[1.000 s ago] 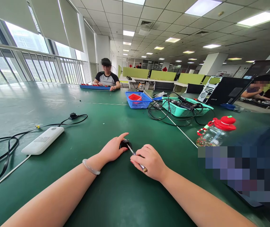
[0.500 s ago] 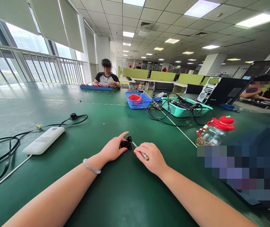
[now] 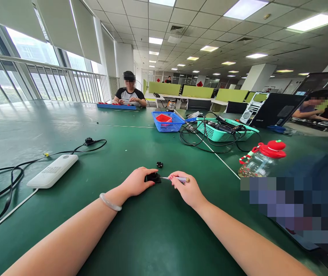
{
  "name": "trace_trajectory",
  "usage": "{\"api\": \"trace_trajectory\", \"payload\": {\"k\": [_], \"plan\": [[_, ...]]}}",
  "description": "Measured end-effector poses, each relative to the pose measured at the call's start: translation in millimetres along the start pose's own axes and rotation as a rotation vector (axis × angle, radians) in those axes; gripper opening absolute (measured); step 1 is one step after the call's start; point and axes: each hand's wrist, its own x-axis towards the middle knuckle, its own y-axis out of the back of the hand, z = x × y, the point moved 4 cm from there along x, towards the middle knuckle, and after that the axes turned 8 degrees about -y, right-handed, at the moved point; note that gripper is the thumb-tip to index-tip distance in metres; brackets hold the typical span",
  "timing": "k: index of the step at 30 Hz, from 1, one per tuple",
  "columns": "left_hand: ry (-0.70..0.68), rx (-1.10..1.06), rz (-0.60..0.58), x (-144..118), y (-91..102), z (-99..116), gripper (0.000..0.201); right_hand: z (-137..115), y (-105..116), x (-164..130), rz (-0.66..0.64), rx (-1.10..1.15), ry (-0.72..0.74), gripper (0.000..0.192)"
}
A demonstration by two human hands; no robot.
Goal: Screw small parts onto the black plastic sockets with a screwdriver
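My left hand is closed around a small flat black part on the green table, thumb in front and fingers behind. What the part is cannot be made out. A slim screwdriver with a pale handle is pinched in my right hand. Its thin metal shaft points left, the tip at the right edge of the black part; whether it touches is too small to tell. Just beyond my left fingertips, a small round black piece lies loose on the table.
On the left lie a white power bank and black cables. A blue basket and a green basket with cables stand further back. A red-lidded bottle is at right. Another person sits across the table.
The round black piece has come away from the flat part and now lies just beyond it. My right hand has shifted slightly right, turning the screwdriver nearly level. My left forefinger has lowered.
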Motion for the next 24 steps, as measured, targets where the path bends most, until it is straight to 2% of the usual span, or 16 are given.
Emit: {"api": "trace_trajectory", "payload": {"k": [4,7,10,14,17,19,24], "plan": [[-0.001,0.001,0.013,0,-2.1,-5,0.049,-9,-6,-4,-0.013,-0.166,0.144,0.017],[-0.001,0.003,0.016,0,-3.0,-6,0.049,-17,-8,-10,0.035,-0.223,0.269,0.018],[-0.009,0.005,0.008,1,-2.7,-5,0.049,-16,-3,-9,0.083,-0.135,0.216,0.023],[0.006,0.002,-0.007,1,-1.9,-4,0.05,-8,-1,-4,0.028,-0.055,0.056,0.028],[0.016,-0.001,-0.005,2,-1.7,-5,0.051,-10,-2,-5,0.023,-0.095,0.075,0.027],[0.021,0.005,-0.002,2,-1.9,-6,0.052,-15,-4,-9,0.046,-0.192,0.183,0.024],[0.021,0.028,0.015,2,-3.1,-5,0.053,-31,-14,-27,0.062,-0.416,0.594,0.015]]}}
